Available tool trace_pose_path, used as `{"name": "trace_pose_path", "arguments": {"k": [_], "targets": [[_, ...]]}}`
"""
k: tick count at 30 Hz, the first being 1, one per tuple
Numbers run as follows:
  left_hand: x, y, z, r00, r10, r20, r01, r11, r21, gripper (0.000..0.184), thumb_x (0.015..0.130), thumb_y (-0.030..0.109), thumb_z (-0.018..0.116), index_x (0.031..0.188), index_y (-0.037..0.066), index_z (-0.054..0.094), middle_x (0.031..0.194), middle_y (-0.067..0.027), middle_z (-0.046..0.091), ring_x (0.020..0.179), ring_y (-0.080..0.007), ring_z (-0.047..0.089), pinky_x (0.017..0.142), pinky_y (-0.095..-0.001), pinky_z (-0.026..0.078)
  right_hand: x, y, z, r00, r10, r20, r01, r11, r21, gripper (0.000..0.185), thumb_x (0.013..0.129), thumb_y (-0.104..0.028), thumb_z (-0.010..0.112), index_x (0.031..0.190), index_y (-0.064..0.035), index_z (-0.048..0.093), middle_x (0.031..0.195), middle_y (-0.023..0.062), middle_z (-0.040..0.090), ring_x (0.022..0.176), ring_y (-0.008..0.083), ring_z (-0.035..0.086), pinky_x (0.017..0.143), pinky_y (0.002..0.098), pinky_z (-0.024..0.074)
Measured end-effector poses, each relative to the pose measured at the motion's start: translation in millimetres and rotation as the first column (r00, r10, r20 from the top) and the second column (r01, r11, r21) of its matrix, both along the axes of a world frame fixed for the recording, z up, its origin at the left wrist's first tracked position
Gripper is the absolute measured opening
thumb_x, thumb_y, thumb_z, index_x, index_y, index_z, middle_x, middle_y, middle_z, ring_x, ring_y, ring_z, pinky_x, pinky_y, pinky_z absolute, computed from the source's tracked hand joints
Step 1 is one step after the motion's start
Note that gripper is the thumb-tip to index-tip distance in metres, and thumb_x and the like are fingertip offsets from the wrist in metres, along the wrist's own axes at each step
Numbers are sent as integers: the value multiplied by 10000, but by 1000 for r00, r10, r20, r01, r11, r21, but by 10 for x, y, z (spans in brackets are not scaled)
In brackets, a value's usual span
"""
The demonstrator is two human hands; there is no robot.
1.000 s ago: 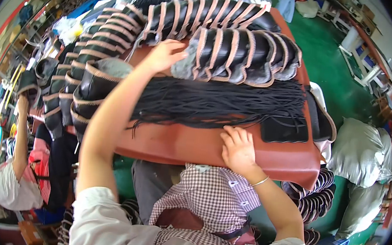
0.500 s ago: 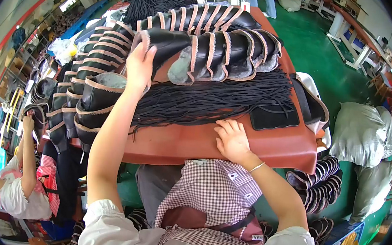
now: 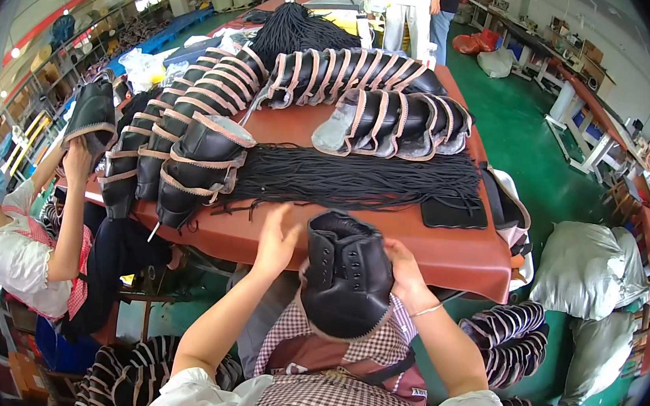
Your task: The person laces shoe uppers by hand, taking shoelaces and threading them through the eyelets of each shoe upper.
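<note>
One black upper point(image 3: 346, 292) grasped by right hand point(image 3: 406, 275); left hand point(image 3: 276, 247) unclenched, just left; one-sided hold could let upper tip.

A black shoe upper point(image 3: 346, 284), seemingly unlaced, is held aloft, toe end nearest

The shoe upper point(image 3: 344, 304) looks like smooth black leather with a soft sheen; the stacked uppers point(image 3: 398, 125) look fuzzy and grey inside. The bench point(image 3: 454, 258) is slick and leathery, the laces point(image 3: 359, 180) matt cord, the apron point(image 3: 332, 398) checked cloth, the floor point(image 3: 516, 160) glossy.
</note>
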State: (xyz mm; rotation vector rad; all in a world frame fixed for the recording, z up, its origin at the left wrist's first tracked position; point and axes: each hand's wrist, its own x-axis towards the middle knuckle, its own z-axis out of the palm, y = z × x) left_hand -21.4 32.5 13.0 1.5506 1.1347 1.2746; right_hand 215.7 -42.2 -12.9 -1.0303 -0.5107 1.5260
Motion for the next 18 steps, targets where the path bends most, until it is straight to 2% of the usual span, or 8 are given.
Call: {"name": "trace_pose_path", "arguments": {"k": [1, 2, 3, 4, 7, 12, 15, 18], "targets": [[34, -121, 231, 919, 310, -245, -123, 814, 568, 234, 886, 114, 610, 1102, 26, 627, 1037, -108, 633, 965, -286, 594, 889, -374, 461, 32, -68, -99, 989, -68, 130, 81, 991, -102, 142, 936, -30, 507, 1051, 24, 570, 972, 87, 638, 818, 149, 626, 747, 265, 532], [58, -219, 458, 916, 260, -305, 6, 753, 659, 305, 813, 148, 669, 1095, 39, 625, 1050, -150, 600, 980, -357, 571, 899, -414, 457, 55, -122, -201, 989, -69, 130, 82, 991, -103, 142, 936, -30, 507, 1051, 24, 570, 972, 87, 638, 818, 149, 626, 747, 265, 532], [125, -255, 557, 906, 119, -405, 218, 689, 691, 315, 801, 187, 687, 1071, 36, 627, 1016, -144, 609, 962, -339, 575, 869, -408, 470, 68, -179, -316, 985, -26, 168, 41, 995, -88, 132, 927, -14, 515, 1042, 23, 568, 945, 76, 629, 811, 139, 618, 732, 259, 526], [218, -279, 600, 859, -11, -512, 420, 587, 692, 332, 790, 227, 706, 1047, 32, 630, 982, -138, 618, 945, -322, 578, 840, -402, 482, 65, -229, -388, 979, 17, 205, -1, 997, -74, 124, 918, 3, 524, 1033, 22, 566, 919, 64, 620, 804, 129, 611, 718, 252, 520], [483, -239, 405, 619, -41, -784, 598, 672, 437, 373, 765, 380, 712, 823, 30, 594, 720, -119, 624, 736, -309, 623, 673, -403, 498, 27, -248, -542, 962, 57, 267, -25, 992, -124, 119, 915, 6, 524, 1018, 26, 582, 908, 71, 631, 807, 136, 608, 720, 257, 513], [685, 156, -247, 578, -52, -815, 464, 842, 276, 494, 830, 558, 583, 784, 67, 612, 706, -180, 644, 697, -360, 649, 618, -468, 503, 64, -120, -739, 952, 137, 273, -94, 982, -167, 298, 859, 23, 541, 1145, 91, 597, 1071, 163, 656, 891, 225, 643, 784, 331, 527], [857, 106, -148, 468, -120, -876, 394, 915, 85, 485, 839, 545, 583, 764, 70, 647, 722, -167, 660, 750, -345, 658, 660, -451, 512, 202, -22, -976, 930, 205, 304, -116, 951, -285, 275, 842, 30, 559, 1103, 73, 632, 1070, 171, 659, 926, 239, 640, 775, 353, 529], [970, 100, -102, 367, -97, -925, 425, 902, 74, 465, 840, 521, 595, 764, 68, 667, 730, -151, 668, 767, -333, 663, 667, -440, 517, 237, 121, -1095, 907, 222, 359, -116, 949, -293, 288, 819, 40, 590, 1103, 55, 638, 1068, 154, 663, 936, 248, 635, 780, 370, 523]]}}
